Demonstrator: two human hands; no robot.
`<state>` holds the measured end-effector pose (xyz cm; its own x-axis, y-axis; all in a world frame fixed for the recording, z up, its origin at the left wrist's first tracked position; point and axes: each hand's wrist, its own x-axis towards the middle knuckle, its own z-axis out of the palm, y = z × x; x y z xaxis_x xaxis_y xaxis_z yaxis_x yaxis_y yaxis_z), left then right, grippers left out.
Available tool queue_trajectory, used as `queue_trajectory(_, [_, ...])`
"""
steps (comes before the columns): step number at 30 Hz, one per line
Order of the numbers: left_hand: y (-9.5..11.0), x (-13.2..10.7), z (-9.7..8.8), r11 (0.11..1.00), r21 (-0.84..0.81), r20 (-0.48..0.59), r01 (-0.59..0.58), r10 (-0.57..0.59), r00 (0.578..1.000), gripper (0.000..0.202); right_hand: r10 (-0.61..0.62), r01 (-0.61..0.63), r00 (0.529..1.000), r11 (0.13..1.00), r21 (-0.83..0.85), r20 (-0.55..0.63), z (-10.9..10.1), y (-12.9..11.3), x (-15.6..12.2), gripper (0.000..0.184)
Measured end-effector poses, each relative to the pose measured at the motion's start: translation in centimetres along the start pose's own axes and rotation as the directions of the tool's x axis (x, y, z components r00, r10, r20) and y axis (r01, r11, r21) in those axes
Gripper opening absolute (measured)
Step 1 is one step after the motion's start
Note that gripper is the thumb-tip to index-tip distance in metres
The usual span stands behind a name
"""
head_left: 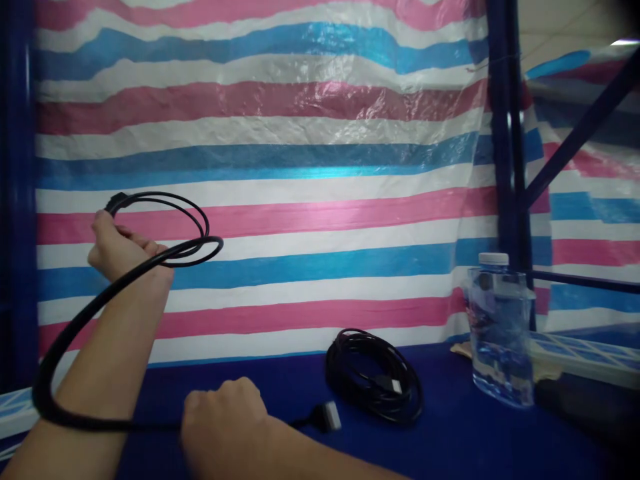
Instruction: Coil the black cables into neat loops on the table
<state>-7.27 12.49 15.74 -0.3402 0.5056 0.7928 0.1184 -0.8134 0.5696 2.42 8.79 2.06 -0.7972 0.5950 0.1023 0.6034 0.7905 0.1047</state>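
Note:
My left hand (123,250) is raised in front of the striped tarp and closed round a black cable (165,227), which forms a small loop above my fist. From there the cable runs down along my forearm, curves under it and passes to my right hand (225,417). My right hand is closed on the cable low over the blue table (450,433). The cable's grey-tipped plug (327,417) lies just right of that hand. A second black cable, coiled into a bundle (373,377), rests on the table beyond the plug.
A clear plastic water bottle (500,327) with a white cap stands at the right. A pink, white and blue striped tarp (300,133) hangs behind. Dark blue frame posts (507,133) rise at both sides. A white grid rack (585,353) lies at far right.

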Motion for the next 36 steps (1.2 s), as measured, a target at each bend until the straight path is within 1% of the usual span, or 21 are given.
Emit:
queue_trajectory(3, [0.2,-0.4,0.4,1.0,-0.012,-0.012,0.002,-0.002,1.0,0.037,0.071,-0.069,0.988,0.997,0.021,-0.134,-0.7,1.3,-0.7,0.044])
queue_trajectory(5, [0.1,-0.2,-0.1,0.999,-0.033,-0.032,0.011,-0.012,0.999,0.035,0.167,-0.155,0.973,0.984,0.088,-0.159,-1.9,3.4,-1.3,0.038])
queue_trajectory(6, [0.0,0.0,-0.4,0.998,-0.056,-0.057,0.016,-0.019,0.998,0.034,0.268,-0.231,0.946,0.952,0.203,-0.183,-2.6,4.8,-1.6,0.031])
queue_trajectory(8, [-0.2,0.2,-0.6,0.993,-0.102,-0.1,0.051,-0.061,0.993,0.032,0.359,-0.286,0.9,0.914,0.288,-0.248,-4.0,7.9,-2.2,0.033])
queue_trajectory(11, [-0.5,-0.2,0.8,0.973,-0.046,0.021,0.227,-0.226,0.974,0.027,0.403,-0.232,0.844,0.869,0.438,-0.354,-6.1,11.8,-3.1,0.047])
queue_trajectory(13, [-0.8,-1.1,2.5,0.93,0.056,0.183,0.363,-0.367,0.912,0.026,0.375,-0.02,0.82,0.773,0.634,-0.432,-7.1,13.3,-3.8,0.052])
queue_trajectory(15, [-0.9,-2.2,4.3,0.865,0.077,0.316,0.497,-0.493,0.81,0.027,0.369,0.168,0.783,0.651,0.74,-0.502,-7.9,14.0,-4.4,0.051])
queue_trajectory(16, [-0.9,-2.7,5.0,0.824,0.055,0.377,0.564,-0.541,0.752,0.028,0.397,0.195,0.742,0.643,0.74,-0.541,-8.1,14.1,-4.6,0.05])
queue_trajectory(18, [-0.5,-3.6,6.0,0.739,-0.033,0.487,0.673,-0.576,0.657,0.026,0.471,0.058,0.618,0.771,0.634,-0.629,-8.3,14.2,-4.8,0.048])
queue_trajectory(19, [-0.2,-4.0,6.4,0.707,-0.08,0.536,0.703,-0.564,0.628,0.024,0.496,-0.077,0.556,0.83,0.553,-0.667,-8.2,14.2,-4.9,0.049])
queue_trajectory(20, [0.2,-4.4,6.7,0.682,-0.115,0.583,0.722,-0.542,0.605,0.024,0.497,-0.213,0.525,0.863,0.459,-0.691,-8.1,14.1,-4.9,0.054])
queue_trajectory(23, [1.4,-5.5,7.5,0.64,-0.145,0.653,0.754,-0.51,0.559,0.029,0.491,-0.485,0.568,0.848,0.213,-0.661,-7.5,13.8,-5.1,0.068])
queue_trajectory(24, [1.7,-5.8,7.8,0.639,-0.149,0.645,0.755,-0.516,0.564,0.029,0.505,-0.544,0.573,0.824,0.16,-0.645,-7.4,13.7,-5.2,0.068])
queue_trajectory(26, [1.8,-6.0,8.1,0.647,-0.186,0.592,0.739,-0.527,0.61,0.027,0.528,-0.63,0.569,0.773,0.08,-0.631,-7.3,13.7,-5.5,0.068])
queue_trajectory(28, [1.4,-5.8,7.9,0.653,-0.233,0.558,0.721,-0.517,0.649,0.025,0.512,-0.632,0.597,0.775,0.031,-0.618,-7.5,14.1,-5.8,0.067])
queue_trajectory(30, [0.7,-5.1,7.3,0.638,-0.253,0.582,0.727,-0.5,0.641,0.023,0.399,-0.481,0.682,0.876,0.035,-0.613,-8.0,14.7,-6.1,0.063])
queue_trajectory(31, [0.3,-4.6,6.9,0.633,-0.253,0.599,0.732,-0.492,0.632,0.022,0.314,-0.352,0.715,0.934,0.066,-0.624,-8.3,15.0,-6.2,0.058])
queue_trajectory(32, [-0.1,-4.2,6.4,0.633,-0.258,0.607,0.73,-0.481,0.632,0.021,0.225,-0.198,0.725,0.973,0.116,-0.651,-8.6,15.2,-6.4,0.05])
queue_trajectory(33, [-0.4,-3.7,6.0,0.637,-0.287,0.601,0.716,-0.462,0.652,0.021,0.154,-0.034,0.703,0.982,0.184,-0.695,-8.9,15.3,-6.5,0.041])
queue_trajectory(34, [-0.6,-3.4,5.6,0.64,-0.339,0.581,0.689,-0.434,0.689,0.022,0.126,0.116,0.653,0.958,0.263,-0.747,-9.2,15.3,-6.5,0.032])
queue_trajectory(36, [-0.9,-2.9,5.0,0.623,-0.485,0.521,0.614,-0.358,0.775,0.026,0.217,0.29,0.545,0.857,0.425,-0.81,-9.5,15.0,-6.4,0.024])
